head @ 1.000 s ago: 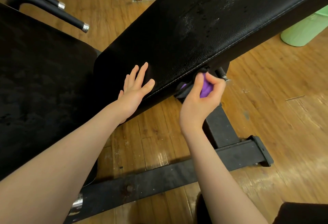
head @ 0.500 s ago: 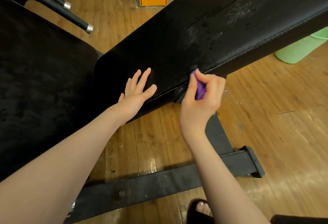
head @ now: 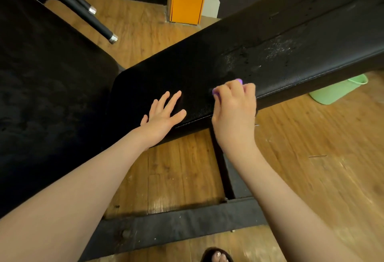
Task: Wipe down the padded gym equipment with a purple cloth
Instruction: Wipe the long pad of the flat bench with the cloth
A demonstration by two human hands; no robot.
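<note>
— Where are you with the bench?

— My right hand (head: 233, 114) sits mid-frame at the near edge of the pad (head: 207, 68), fingers curled tight round the cloth (head: 239, 81). Only two purple slivers show, one above my knuckles and one at their left. My left hand (head: 163, 116) lies flat on the pad just beside it, fingers straight and spread, holding nothing.

— How much is done?

— Hard to call. Toward the upper right the pad carries pale speckles and dark droplets, so I judge that stretch unwiped, or sprayed and waiting. The part round my hands looks plain black, but it is dark enough that I can't tell clean from dirty. The seat (head: 47, 87) filling the left of the frame shows no wet marks; whether it has had the cloth I can't say.

— So most is left?

— I'd guess the long upper run of the pad at least, and maybe the seat.

— Anything you can't see?

— The cloth is nearly all inside my fist, so its size and dampness are unknown. The pad runs off the top right corner. The frame (head: 176, 224) underneath crosses the bottom, partly behind my arms. A green tub (head: 336, 91) peeks from under the pad at right, its contents hidden.
</note>
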